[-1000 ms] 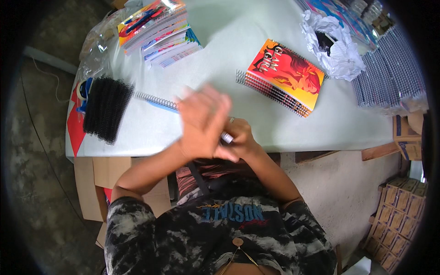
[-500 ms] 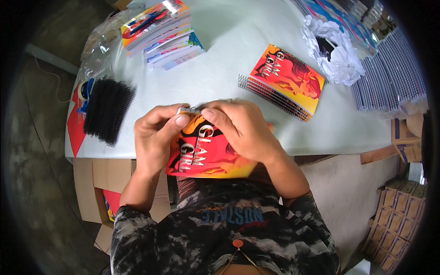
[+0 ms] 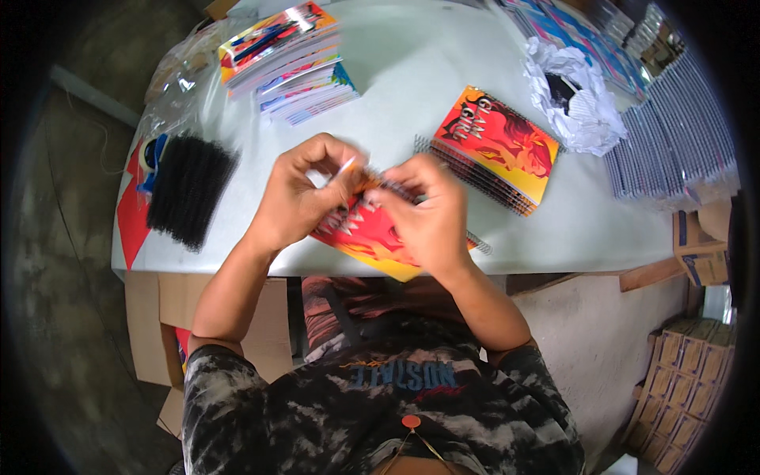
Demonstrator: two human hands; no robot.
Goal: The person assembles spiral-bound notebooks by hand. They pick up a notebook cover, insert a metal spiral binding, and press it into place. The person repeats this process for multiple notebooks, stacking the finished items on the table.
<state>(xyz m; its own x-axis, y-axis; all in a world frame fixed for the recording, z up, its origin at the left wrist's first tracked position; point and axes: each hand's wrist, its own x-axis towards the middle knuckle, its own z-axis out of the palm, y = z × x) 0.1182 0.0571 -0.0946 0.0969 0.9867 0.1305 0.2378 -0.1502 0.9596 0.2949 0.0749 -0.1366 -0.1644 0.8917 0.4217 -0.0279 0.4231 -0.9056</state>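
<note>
Near the table's front edge I hold a notebook with a red, orange and yellow illustrated cover, tilted between both hands. My left hand pinches its upper left corner, thumb and fingers closed on the edge. My right hand is closed on the upper edge beside it, where a dark spiral binding coil runs; the fingertips are somewhat blurred. A loose coil end sticks out past my right hand. To the right lies a stack of spiral-bound notebooks with the same cover. On the left sits a pile of black spiral coils.
At the back left stand stacked booklets with dark blue pens or tools on top. Beside the coils is a blue tape dispenser. Crumpled white paper and tall stacks of spiral-bound books occupy the right. Cardboard boxes stand below.
Both hands have moved the notebook up and away from my body, and turned it so its coiled edge slants down to the right. The coil end at its right now shows more.
</note>
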